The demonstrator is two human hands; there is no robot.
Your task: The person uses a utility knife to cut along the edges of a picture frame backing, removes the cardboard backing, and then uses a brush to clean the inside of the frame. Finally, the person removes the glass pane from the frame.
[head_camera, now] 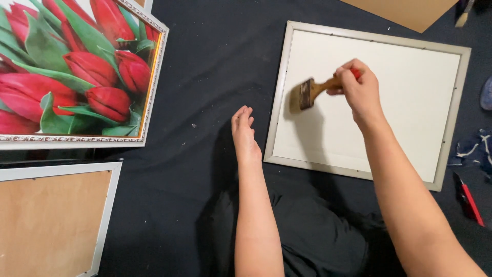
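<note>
Right now my right hand has its fingers clenched round the wooden handle of a flat brush, bristles over the left part of the white panel in the pale frame, which lies flat on the black cloth. My left hand rests released beside the frame's edge, palm down, steadying me. Well apart lie a tulip picture, a brown-backed frame and a red-handled tool; nothing blocks the brush.

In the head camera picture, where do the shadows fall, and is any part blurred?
Head view: light comes from the right, so the wooden paintbrush in the right hand casts a dark shadow leftward and downward on the white panel in the pale grey frame; the left hand shadows the black cloth; the brush looks slightly blurred.
</note>
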